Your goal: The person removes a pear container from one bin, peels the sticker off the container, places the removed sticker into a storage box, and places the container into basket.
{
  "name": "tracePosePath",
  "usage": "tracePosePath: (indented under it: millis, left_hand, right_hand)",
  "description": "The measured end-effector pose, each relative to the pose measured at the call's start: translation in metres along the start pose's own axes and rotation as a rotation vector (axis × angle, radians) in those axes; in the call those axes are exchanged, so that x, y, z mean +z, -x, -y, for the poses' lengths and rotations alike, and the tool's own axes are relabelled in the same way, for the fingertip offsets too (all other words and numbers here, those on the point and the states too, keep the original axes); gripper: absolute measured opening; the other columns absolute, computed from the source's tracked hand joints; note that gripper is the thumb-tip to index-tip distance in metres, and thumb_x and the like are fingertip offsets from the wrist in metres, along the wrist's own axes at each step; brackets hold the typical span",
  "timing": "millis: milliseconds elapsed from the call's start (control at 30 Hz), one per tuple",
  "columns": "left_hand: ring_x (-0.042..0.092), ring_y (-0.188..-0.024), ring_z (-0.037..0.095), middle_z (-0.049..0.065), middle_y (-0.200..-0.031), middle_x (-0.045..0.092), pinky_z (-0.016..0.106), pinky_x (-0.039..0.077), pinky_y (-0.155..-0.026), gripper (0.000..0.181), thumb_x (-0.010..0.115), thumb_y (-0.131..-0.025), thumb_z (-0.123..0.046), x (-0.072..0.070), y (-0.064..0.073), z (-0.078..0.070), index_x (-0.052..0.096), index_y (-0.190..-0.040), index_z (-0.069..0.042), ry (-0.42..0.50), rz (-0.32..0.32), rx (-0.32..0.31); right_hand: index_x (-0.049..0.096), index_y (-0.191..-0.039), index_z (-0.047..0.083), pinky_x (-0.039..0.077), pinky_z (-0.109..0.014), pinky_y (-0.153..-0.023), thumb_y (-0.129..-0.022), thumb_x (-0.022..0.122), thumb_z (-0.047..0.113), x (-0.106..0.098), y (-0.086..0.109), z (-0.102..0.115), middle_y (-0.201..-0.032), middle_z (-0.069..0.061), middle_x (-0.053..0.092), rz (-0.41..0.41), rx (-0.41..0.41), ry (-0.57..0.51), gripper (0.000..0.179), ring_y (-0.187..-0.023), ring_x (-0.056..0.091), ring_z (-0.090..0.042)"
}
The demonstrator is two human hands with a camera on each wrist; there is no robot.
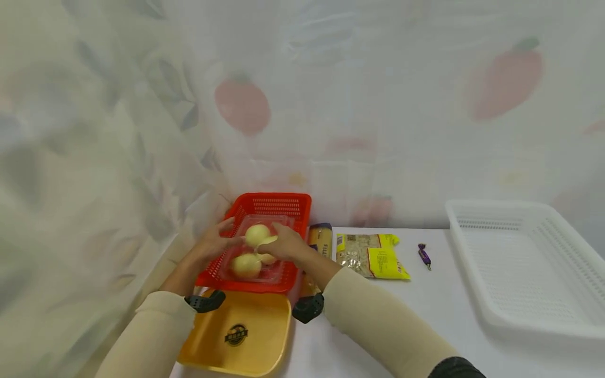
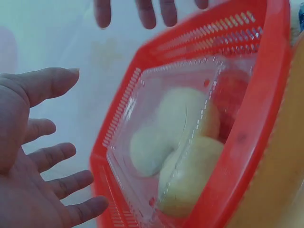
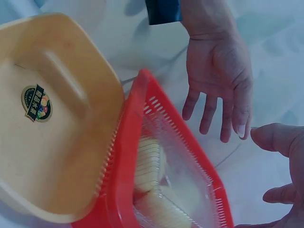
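Observation:
A clear plastic clamshell box [image 2: 142,85] with pale yellow, round produce [image 1: 257,234] inside lies in a red slotted basket [image 1: 302,205]. My left hand [image 1: 211,247] is over the basket's left side, its fingers spread, nothing held. On the other side my right hand [image 1: 287,244] overlaps the box's right part in the head view. Both wrist views show the fingers of each hand apart and holding nothing. In the right wrist view the left hand [image 3: 216,71] has its fingers extended beyond the basket rim, and the right hand [image 3: 289,175] is partly cut off by the frame.
A yellow tray [image 1: 257,341] with a dark label adjoins the basket's near side. To the right lie a brown-yellow packet [image 1: 321,239], partly behind the right arm, a yellow-and-clear bag [image 1: 371,257] and a purple-wrapped candy [image 1: 424,256]. A white basket [image 1: 482,299] stands far right; patterned sheeting hangs behind.

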State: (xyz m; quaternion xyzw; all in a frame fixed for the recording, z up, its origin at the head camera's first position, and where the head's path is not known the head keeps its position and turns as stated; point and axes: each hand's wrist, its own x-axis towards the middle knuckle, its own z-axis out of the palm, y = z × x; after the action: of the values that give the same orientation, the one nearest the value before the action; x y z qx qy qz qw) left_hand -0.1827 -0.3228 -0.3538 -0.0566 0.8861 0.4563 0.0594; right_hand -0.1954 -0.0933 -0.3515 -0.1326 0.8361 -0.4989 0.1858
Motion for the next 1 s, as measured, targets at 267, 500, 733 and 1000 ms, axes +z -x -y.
tracePosePath:
  millis: [267,500,733,1000]
  left_hand:
    - [0.040,-0.126,0.044,0.020,-0.152,0.027,0.054,0.042,-0.094,0.088,0.069,-0.087,-0.043,0.001,0.019,-0.013,0.021,-0.155,-0.015,-0.040,0.005,0.062]
    - [0.039,-0.124,0.043,0.021,-0.149,0.032,0.059,0.041,-0.094,0.087,0.065,-0.087,-0.053,0.003,0.035,-0.026,0.022,-0.155,-0.018,-0.140,-0.022,0.127]
    - [0.034,-0.130,0.045,0.019,-0.152,0.030,0.062,0.038,-0.094,0.083,0.063,-0.089,-0.051,0.014,0.055,-0.047,0.024,-0.155,-0.019,-0.208,-0.043,0.242]
    - [0.045,-0.123,0.040,0.017,-0.152,0.030,0.058,0.043,-0.091,0.081,0.069,-0.088,-0.041,0.033,0.078,-0.061,0.030,-0.152,-0.010,-0.289,-0.117,0.369]
  right_hand:
    - [0.035,-0.151,0.020,0.041,-0.050,-0.098,-0.079,0.076,0.047,-0.013,0.013,0.005,-0.148,-0.003,0.040,-0.012,-0.081,0.058,0.087,-0.126,0.044,-0.028]
    - [0.034,-0.151,0.025,0.040,-0.053,-0.097,-0.081,0.074,0.047,-0.028,0.030,0.009,-0.145,-0.007,0.044,-0.023,-0.146,0.062,0.083,-0.125,0.045,-0.030]
    - [0.034,-0.151,0.025,0.050,-0.044,-0.086,-0.083,0.073,0.043,-0.042,0.055,0.006,-0.134,-0.003,0.051,-0.007,-0.230,0.022,0.080,-0.111,0.055,-0.023]
    - [0.035,-0.151,0.025,0.052,-0.047,-0.083,-0.083,0.070,0.048,-0.057,0.090,0.000,-0.142,-0.006,0.043,-0.054,-0.281,0.104,0.080,-0.121,0.047,-0.024]
